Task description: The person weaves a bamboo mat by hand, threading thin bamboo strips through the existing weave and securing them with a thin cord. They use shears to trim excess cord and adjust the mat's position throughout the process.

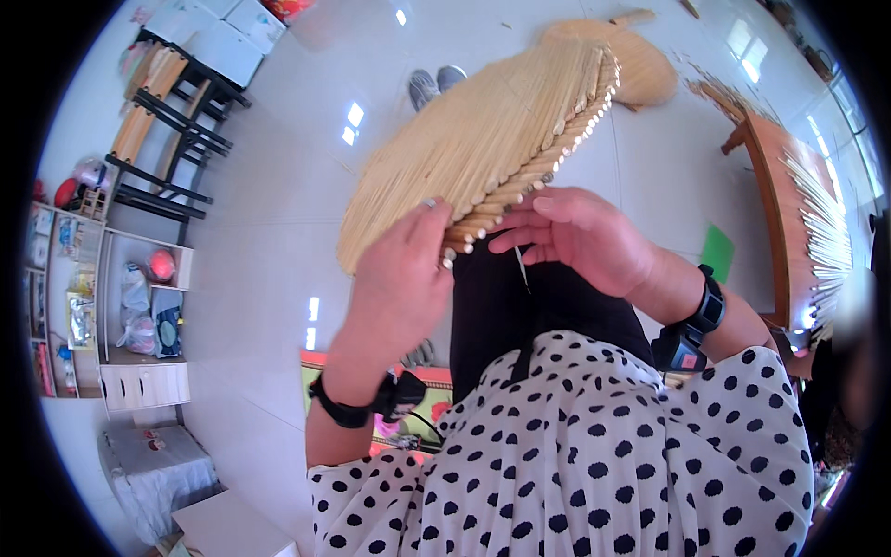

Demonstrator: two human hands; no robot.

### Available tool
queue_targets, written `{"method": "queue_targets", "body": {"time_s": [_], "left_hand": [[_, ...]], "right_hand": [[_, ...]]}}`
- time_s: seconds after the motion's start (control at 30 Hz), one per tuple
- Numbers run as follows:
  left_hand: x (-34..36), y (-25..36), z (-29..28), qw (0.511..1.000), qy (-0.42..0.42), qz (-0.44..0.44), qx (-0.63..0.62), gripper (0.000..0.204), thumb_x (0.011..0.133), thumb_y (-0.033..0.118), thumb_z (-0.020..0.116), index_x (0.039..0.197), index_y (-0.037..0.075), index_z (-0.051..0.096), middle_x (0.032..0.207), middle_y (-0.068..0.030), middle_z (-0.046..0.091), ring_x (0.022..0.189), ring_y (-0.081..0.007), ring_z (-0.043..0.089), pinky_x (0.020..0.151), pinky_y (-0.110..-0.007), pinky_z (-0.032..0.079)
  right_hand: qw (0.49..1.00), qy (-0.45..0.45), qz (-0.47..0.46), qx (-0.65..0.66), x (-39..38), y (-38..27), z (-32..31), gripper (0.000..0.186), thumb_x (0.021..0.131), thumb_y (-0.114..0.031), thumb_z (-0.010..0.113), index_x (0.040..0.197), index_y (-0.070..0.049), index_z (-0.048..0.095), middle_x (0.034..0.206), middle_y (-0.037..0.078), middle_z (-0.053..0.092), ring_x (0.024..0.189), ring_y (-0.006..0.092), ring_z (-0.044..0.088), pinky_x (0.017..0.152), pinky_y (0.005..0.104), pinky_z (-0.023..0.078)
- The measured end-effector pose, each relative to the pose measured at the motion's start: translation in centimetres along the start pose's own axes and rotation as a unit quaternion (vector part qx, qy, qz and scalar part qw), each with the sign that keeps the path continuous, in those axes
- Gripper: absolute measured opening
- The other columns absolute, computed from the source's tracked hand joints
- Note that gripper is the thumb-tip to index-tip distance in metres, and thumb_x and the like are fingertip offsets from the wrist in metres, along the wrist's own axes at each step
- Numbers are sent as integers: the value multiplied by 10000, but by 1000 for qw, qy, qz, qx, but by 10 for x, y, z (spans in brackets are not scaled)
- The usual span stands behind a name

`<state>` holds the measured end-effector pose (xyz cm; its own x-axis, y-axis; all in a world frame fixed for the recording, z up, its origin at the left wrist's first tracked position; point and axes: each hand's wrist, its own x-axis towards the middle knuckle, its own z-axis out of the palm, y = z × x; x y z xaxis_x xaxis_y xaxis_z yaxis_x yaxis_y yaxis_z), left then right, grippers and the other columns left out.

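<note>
A large mat of pale straw-coloured stalks (483, 130) slants up and away from my lap. Its cut stalk ends form a thick, stepped edge on the right side. My left hand (401, 269) is closed on the near corner of this mat, with a ring showing on one finger. Beside the stalk ends, my right hand (585, 237) has its fingers loosely curved and apart, the fingertips close to the edge. Whether they touch the stalks is hard to make out. A thin pale strand (522, 269) hangs below the right fingers, over my dark trousers.
Another round stalk piece (645, 70) lies on the tiled floor beyond. At right, a wooden table (775, 204) bears a fan of pale stalks (826, 237), with a green sheet (716, 253) near it. Black-legged stools (176, 139) and shelves (144, 371) line the left. Grey shoes (425, 88) stand ahead.
</note>
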<state>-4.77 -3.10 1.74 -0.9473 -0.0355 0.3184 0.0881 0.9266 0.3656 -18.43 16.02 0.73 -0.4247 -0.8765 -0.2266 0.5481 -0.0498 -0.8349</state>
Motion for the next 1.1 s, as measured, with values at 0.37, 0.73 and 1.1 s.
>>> {"method": "queue_targets", "body": {"time_s": [0.37, 0.73, 1.1], "left_hand": [[91, -40, -112, 996, -85, 38, -19, 361, 721, -76, 575, 1071, -28, 649, 961, -185, 690, 846, -291, 671, 753, -335, 516], [153, -38, -121, 983, -133, 108, 58, 305, 736, -68, 581, 1014, 12, 680, 849, -192, 675, 805, -361, 637, 705, -421, 497], [141, -35, -98, 916, 355, 188, -17, 394, 790, -16, 673, 1177, 37, 627, 1110, -143, 657, 949, -300, 651, 821, -351, 522]], "right_hand": [[727, 129, -456, -496, 36, -90, 27, 124, 854, -58, 677, 954, 11, 704, 775, 58, 686, 654, 121, 618, 616, 245, 499], [655, 67, -278, -699, 73, -114, 43, 401, 780, -280, 723, 1110, -58, 668, 847, 198, 680, 793, 386, 651, 721, 441, 527], [629, 149, -325, -690, 99, -143, 23, 202, 869, -165, 639, 947, 21, 660, 690, 235, 621, 647, 411, 617, 594, 435, 501]]}}
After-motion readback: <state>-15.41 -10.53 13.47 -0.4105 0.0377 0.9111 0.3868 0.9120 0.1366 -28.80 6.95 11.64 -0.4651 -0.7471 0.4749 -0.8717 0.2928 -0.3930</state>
